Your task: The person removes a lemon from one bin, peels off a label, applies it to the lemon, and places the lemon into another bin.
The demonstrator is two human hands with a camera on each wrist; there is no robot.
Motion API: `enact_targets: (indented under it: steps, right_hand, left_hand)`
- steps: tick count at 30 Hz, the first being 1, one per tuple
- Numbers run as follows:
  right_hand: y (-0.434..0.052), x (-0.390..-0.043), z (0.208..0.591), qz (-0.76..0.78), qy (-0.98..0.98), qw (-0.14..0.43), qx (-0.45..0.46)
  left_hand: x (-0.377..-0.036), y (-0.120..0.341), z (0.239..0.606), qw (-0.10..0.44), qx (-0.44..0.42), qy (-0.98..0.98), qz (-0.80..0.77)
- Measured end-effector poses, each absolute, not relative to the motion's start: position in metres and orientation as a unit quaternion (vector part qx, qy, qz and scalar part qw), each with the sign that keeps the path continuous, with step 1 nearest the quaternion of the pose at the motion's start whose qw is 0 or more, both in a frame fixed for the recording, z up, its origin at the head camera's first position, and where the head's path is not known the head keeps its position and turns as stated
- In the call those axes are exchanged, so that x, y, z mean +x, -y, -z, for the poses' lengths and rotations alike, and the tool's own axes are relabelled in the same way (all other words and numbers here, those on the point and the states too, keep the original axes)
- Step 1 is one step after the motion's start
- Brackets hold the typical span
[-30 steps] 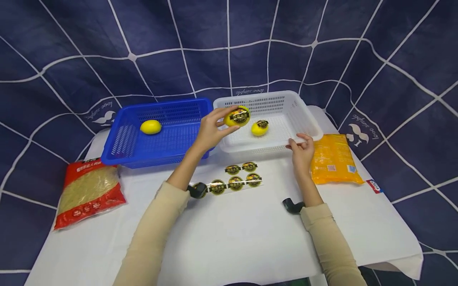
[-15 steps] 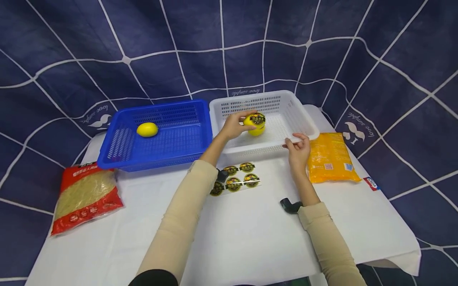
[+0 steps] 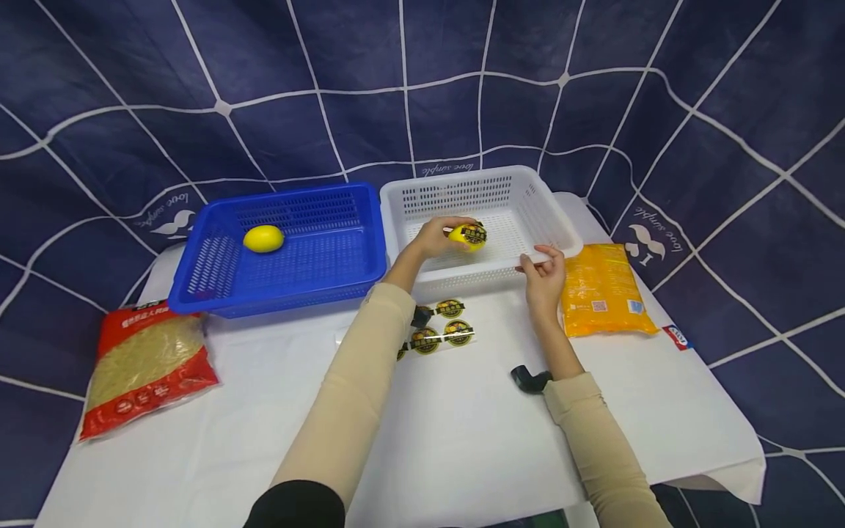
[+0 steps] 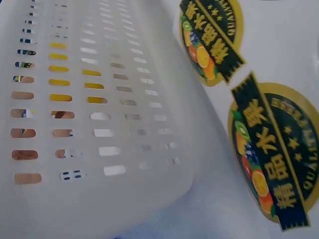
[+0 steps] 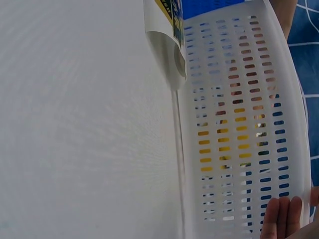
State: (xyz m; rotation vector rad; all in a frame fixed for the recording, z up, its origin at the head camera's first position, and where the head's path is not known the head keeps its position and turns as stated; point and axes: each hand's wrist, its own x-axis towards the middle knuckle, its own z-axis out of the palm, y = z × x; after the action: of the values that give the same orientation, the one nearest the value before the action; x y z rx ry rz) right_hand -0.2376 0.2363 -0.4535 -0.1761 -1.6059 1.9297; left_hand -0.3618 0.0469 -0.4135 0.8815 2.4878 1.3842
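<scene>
In the head view my left hand [image 3: 436,238] reaches into the white basket [image 3: 475,271] and holds a yellow lemon [image 3: 470,235] with a dark gold-edged label on it, low over the basket floor. The second labelled lemon seen there earlier is mostly hidden by hand and fruit. My right hand [image 3: 546,277] pinches the basket's near rim toward its right corner; its fingers [image 5: 282,216] lie against the outer wall in the right wrist view. Through the wall slots, yellow shows in both wrist views. A sheet of round fruit labels [image 3: 457,332] lies in front, partly covered by my left arm.
To the left, a blue basket [image 3: 310,299] has one unlabelled lemon [image 3: 264,239] in it. A red bag [image 3: 148,367] lies at the table's left, an orange bag [image 3: 604,290] at its right. A dark patterned cloth [image 3: 370,44] hangs behind the white-covered table [image 3: 462,440].
My left hand has moved right and down into the white basket with the labelled lemon, over the spot where the other labelled lemon lay. My right hand has stayed at the rim.
</scene>
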Motion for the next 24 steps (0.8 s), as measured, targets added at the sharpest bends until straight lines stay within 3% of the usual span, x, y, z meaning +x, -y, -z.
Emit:
enact_targets:
  steps: [10, 24]
  right_hand:
    - [-0.232, -0.226, 0.440, -0.715, 0.625, 0.304, -0.075]
    - [-0.228, -0.230, 0.441, -0.709, 0.628, 0.317, -0.047]
  left_hand:
    - [-0.377, -0.059, 0.420, 0.091, 0.271, -0.880, -0.380]
    - [-0.399, -0.052, 0.427, 0.126, 0.213, -0.887, -0.390]
